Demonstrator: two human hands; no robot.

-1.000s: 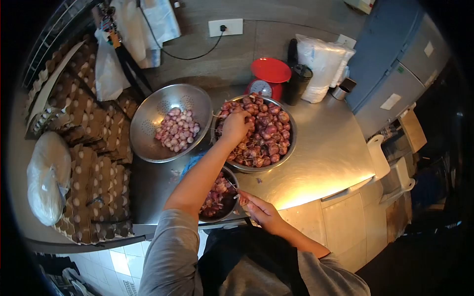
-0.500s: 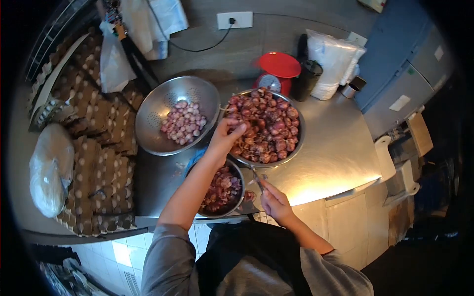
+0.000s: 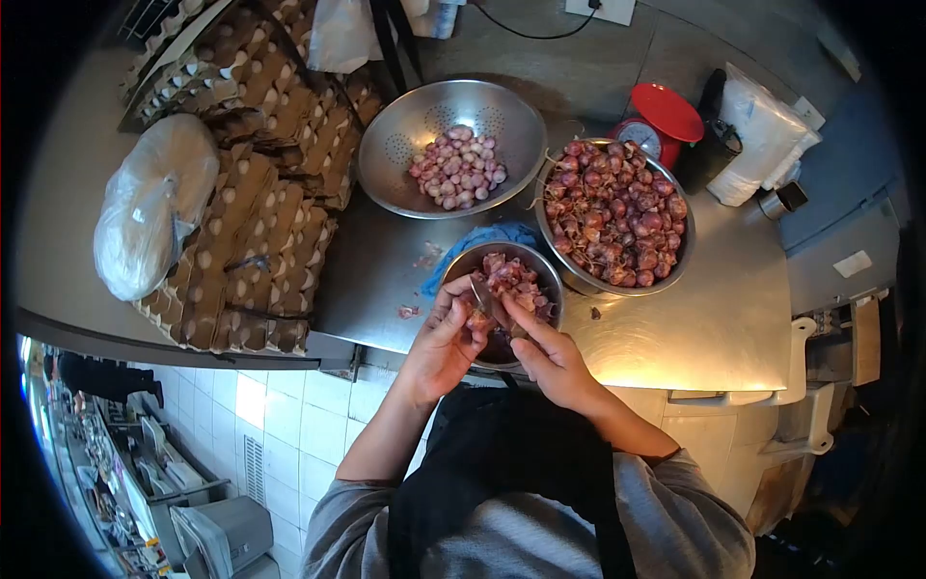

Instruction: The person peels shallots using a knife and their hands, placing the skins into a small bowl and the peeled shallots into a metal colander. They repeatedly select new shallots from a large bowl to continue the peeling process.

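My left hand (image 3: pixel 440 349) is closed around a small shallot (image 3: pixel 477 319) above a metal bowl of peelings (image 3: pixel 559 282). My right hand (image 3: pixel 558 365) grips a small knife (image 3: pixel 485 297), its blade against or very near the shallot; fingers partly hide the contact. Dry purplish skins (image 3: pixel 521 280) fill the bowl beneath. Behind it on the left, a steel colander (image 3: pixel 394 121) contains peeled pale-pink shallots (image 3: pixel 459 169). To the right, a larger metal bowl (image 3: pixel 617 289) is heaped with unpeeled red shallots (image 3: pixel 617 207).
A blue cloth (image 3: pixel 446 268) lies behind the peelings bowl on the steel table (image 3: pixel 714 323). Stacked egg trays (image 3: pixel 246 261) and a filled plastic bag (image 3: pixel 159 207) stand at left. At the back right are a red scale (image 3: pixel 667 111) and white plastic packs (image 3: pixel 762 135).
My left hand has come back from the large bowl of shallots to the peelings bowl, now holding a shallot. My right hand has brought the knife to it. The camera view has shifted.
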